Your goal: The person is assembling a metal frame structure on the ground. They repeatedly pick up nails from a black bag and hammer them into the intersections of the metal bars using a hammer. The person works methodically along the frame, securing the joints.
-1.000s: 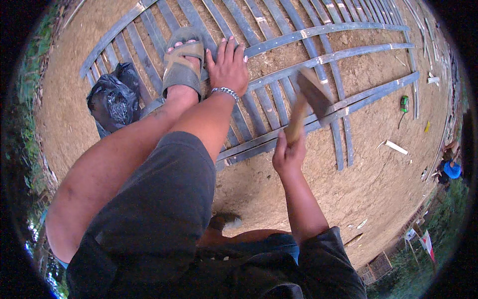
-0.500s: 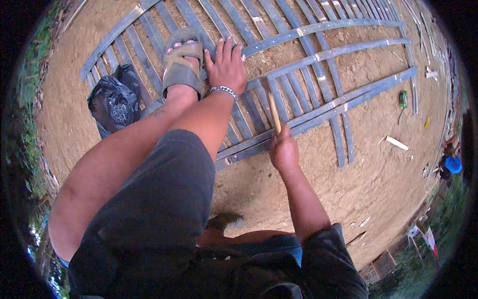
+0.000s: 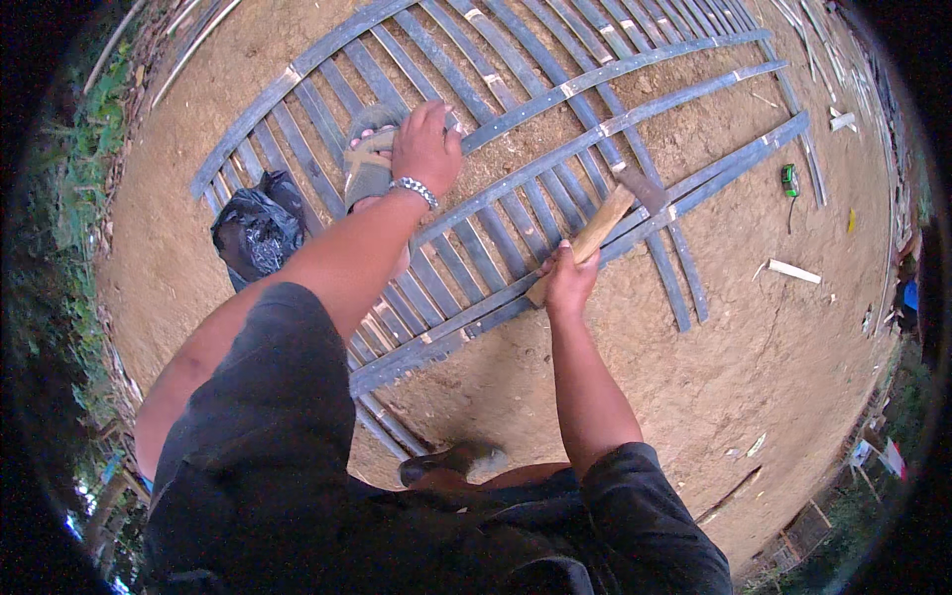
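Note:
My right hand (image 3: 570,281) grips the wooden handle of a hammer (image 3: 603,224). Its dark, slightly blurred metal head is over the near rails of a slatted frame (image 3: 540,102). The frame lies on the ground, made of dark grey strips with pale joints like split bamboo. Fingers stretched out, my left hand (image 3: 428,154) lies by my sandalled foot (image 3: 369,177), which stands on the slats. A chain bracelet is on that wrist. Whether anything small is under the left fingers is hidden.
Left of my foot, a black plastic bag (image 3: 260,230) sits on the slats. Bare soil (image 3: 654,387) surrounds the frame. To the right lie a green tape measure (image 3: 789,180) and a pale bamboo piece (image 3: 794,271). Thin poles (image 3: 195,55) lie at the far left.
The hammer has swung from pointing away from me to tilting right, its head now over the near rails. My left hand has slid slightly left and nearer my foot. The view has shifted.

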The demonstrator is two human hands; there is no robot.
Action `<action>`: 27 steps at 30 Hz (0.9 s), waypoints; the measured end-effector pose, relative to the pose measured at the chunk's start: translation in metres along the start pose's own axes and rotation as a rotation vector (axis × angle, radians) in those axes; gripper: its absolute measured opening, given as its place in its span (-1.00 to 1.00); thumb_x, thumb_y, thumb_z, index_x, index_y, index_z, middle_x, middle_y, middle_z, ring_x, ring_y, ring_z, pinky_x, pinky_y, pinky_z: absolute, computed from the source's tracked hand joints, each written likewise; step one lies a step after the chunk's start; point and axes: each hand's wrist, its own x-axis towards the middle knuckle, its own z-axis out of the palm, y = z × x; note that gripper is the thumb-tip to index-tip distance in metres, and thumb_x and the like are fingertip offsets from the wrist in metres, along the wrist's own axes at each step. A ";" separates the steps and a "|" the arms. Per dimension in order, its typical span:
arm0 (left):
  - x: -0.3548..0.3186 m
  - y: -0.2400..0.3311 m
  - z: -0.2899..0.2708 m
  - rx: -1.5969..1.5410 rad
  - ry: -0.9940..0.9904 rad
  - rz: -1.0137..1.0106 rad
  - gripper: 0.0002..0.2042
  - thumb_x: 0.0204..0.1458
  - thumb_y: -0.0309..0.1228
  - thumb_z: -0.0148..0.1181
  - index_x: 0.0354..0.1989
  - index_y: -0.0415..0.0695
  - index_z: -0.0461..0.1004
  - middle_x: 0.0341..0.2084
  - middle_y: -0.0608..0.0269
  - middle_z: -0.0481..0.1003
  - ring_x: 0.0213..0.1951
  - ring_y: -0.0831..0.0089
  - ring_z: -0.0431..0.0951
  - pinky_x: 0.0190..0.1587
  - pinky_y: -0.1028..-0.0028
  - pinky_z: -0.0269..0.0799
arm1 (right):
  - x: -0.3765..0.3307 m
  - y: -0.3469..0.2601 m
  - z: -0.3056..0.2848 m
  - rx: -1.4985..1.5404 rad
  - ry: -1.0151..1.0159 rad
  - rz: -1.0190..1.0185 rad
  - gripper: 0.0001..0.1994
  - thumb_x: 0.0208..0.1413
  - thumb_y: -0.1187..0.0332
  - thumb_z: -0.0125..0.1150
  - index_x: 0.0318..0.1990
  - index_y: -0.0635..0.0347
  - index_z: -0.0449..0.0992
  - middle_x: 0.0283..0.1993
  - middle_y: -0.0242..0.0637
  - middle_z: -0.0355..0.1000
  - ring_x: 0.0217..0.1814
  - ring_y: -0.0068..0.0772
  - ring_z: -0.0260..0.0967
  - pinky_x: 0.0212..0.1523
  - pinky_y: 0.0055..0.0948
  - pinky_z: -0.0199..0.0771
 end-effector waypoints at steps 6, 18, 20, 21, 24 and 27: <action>0.036 -0.023 -0.103 0.007 -0.404 0.272 -0.60 0.17 -0.15 0.18 0.03 -0.20 0.52 -0.09 -0.14 0.55 0.02 -0.06 0.53 0.09 0.14 0.43 | 0.012 0.025 -0.005 -0.102 0.048 -0.060 -0.59 0.25 0.34 0.19 0.15 0.29 0.22 -0.44 -0.25 0.43 -0.57 -0.40 0.44 -0.54 -0.34 0.47; -0.108 -0.249 -0.212 0.683 -0.778 -0.396 -0.82 0.00 -0.29 0.24 -0.29 -0.06 0.67 -0.25 -0.01 0.63 -0.15 0.01 0.62 -0.03 0.10 0.52 | 0.005 0.018 -0.001 -0.156 -0.012 -0.086 -0.64 0.26 0.37 0.20 0.11 0.30 0.27 -0.38 -0.22 0.44 -0.56 -0.39 0.44 -0.51 -0.32 0.49; -0.133 -0.242 -0.192 0.646 -0.567 -0.394 -0.73 -0.01 -0.29 0.33 -0.13 -0.08 0.63 -0.17 -0.04 0.62 -0.05 -0.01 0.60 0.04 0.11 0.51 | 0.010 0.021 -0.009 -0.180 0.003 -0.137 -0.66 0.27 0.39 0.19 0.10 0.29 0.27 -0.42 -0.24 0.42 -0.57 -0.40 0.44 -0.52 -0.34 0.48; -0.143 -0.245 -0.185 0.600 -0.468 -0.411 -0.69 -0.01 -0.29 0.35 -0.08 -0.09 0.61 -0.15 -0.06 0.61 -0.03 -0.02 0.59 0.05 0.11 0.50 | 0.012 0.026 -0.008 -0.221 0.016 -0.168 -0.68 0.27 0.40 0.18 0.09 0.29 0.28 -0.45 -0.26 0.41 -0.57 -0.41 0.43 -0.53 -0.35 0.48; -0.161 -0.251 -0.183 0.599 -0.430 -0.472 -0.68 0.00 -0.31 0.37 -0.06 -0.11 0.59 -0.15 -0.08 0.61 -0.05 -0.05 0.59 0.06 0.10 0.48 | 0.005 0.015 0.003 -0.198 -0.002 -0.103 -0.71 0.27 0.41 0.18 0.05 0.27 0.29 -0.48 -0.30 0.40 -0.58 -0.42 0.43 -0.55 -0.36 0.48; -0.158 -0.253 -0.188 0.641 -0.452 -0.436 -0.73 0.04 -0.26 0.34 -0.12 -0.07 0.60 -0.19 -0.05 0.62 -0.08 -0.05 0.60 0.00 0.07 0.50 | 0.006 0.009 0.001 -0.174 -0.016 -0.084 -0.77 0.27 0.43 0.16 -0.01 0.26 0.30 -0.49 -0.31 0.40 -0.60 -0.42 0.41 -0.57 -0.34 0.46</action>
